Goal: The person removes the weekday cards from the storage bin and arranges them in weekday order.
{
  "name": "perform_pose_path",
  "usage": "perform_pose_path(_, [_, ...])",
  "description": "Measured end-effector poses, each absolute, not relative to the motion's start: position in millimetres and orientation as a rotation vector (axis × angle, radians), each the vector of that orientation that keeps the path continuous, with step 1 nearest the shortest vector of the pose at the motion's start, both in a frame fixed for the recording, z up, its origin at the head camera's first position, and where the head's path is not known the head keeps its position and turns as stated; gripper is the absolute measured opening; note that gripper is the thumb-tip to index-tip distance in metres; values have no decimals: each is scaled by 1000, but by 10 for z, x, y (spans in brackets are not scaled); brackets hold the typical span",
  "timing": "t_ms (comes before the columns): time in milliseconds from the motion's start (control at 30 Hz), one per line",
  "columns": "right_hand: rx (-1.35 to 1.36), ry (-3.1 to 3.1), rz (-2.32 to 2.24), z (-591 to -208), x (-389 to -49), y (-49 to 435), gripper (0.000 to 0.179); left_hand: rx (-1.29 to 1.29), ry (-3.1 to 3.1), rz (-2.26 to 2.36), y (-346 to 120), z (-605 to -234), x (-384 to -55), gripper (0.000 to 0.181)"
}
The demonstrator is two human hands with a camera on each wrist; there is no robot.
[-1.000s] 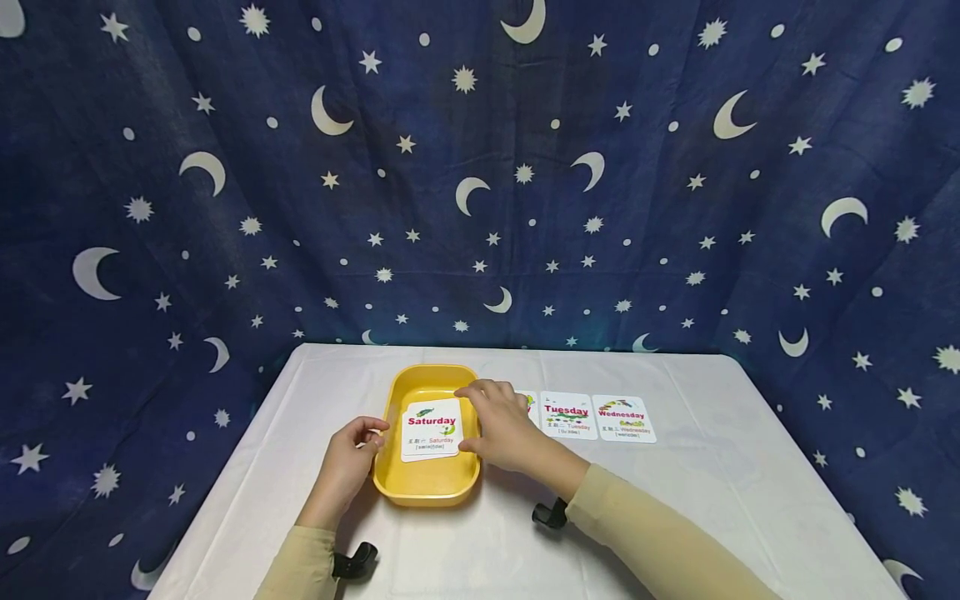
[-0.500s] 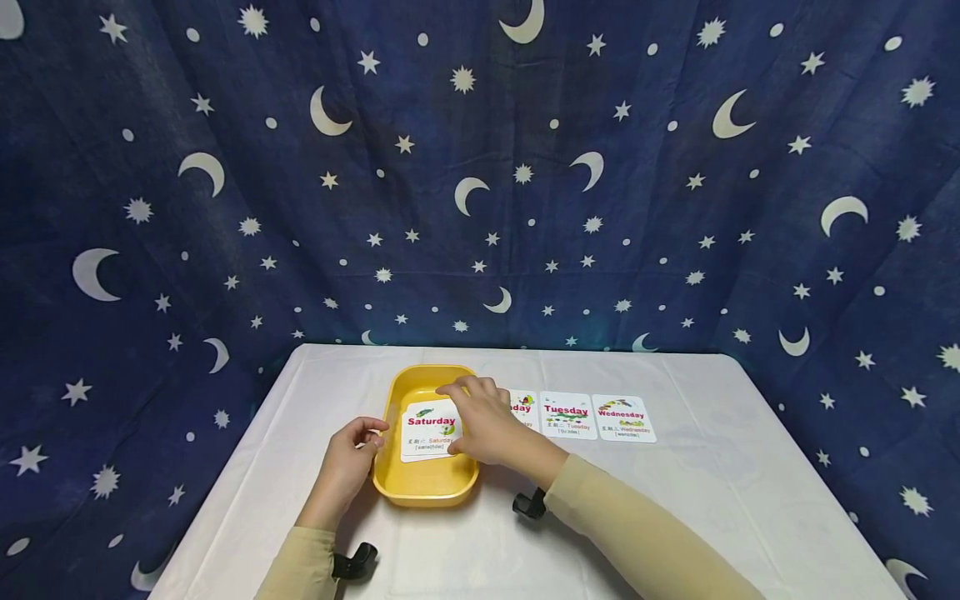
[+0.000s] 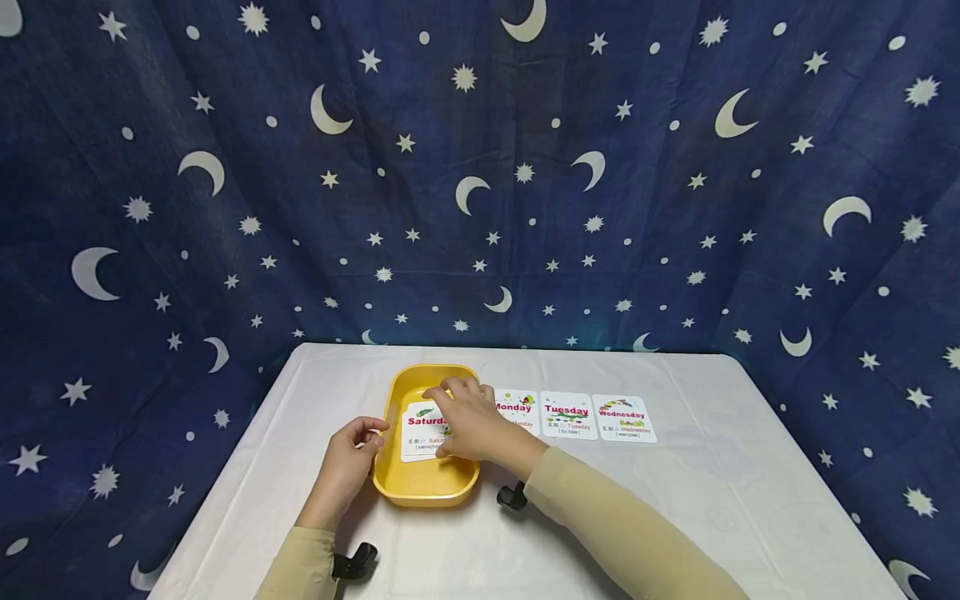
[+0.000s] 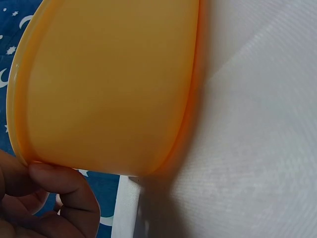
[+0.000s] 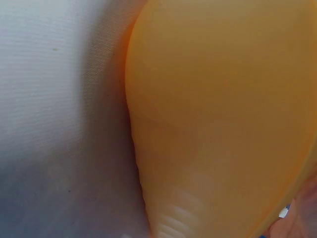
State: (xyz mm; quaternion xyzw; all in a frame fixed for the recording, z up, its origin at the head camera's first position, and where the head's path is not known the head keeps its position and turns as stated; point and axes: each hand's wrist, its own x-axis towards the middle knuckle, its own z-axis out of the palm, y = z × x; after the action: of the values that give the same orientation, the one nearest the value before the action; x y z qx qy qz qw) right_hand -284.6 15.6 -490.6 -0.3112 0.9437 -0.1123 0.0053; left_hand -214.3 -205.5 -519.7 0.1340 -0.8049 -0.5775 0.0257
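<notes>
A yellow plastic tray (image 3: 426,492) stands on the left half of the table. Inside it lies a white card printed "Saturday" (image 3: 420,435), with the edge of another card showing beneath. My left hand (image 3: 347,462) pinches the tray's left rim; the left wrist view shows finger and thumb at the tray's rim (image 4: 109,99). Reaching over the tray from the right, my right hand (image 3: 480,427) spans the card's right part with thumb and fingers apart. Whether those fingertips touch the card is hidden. Mostly the tray's outer wall (image 5: 213,114) fills the right wrist view.
Right of the tray, cards printed "Monday" (image 3: 517,404), "Tuesday" (image 3: 567,415) and "Wednesday" (image 3: 625,418) lie in a row. My right hand partly covers the Monday card. A white cloth (image 3: 720,500) covers the table, and a dark blue star-and-moon curtain (image 3: 480,233) hangs behind.
My right hand has moved left, further over the Saturday card, uncovering more of the Monday card. The left hand and the tray have stayed in place.
</notes>
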Motion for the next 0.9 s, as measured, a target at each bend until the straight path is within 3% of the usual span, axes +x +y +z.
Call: perform_pose_path(900, [-1063, 2895, -94, -4960, -2965, -96, 88, 381, -2475, -1795, -2061, -5197, -2147, 23])
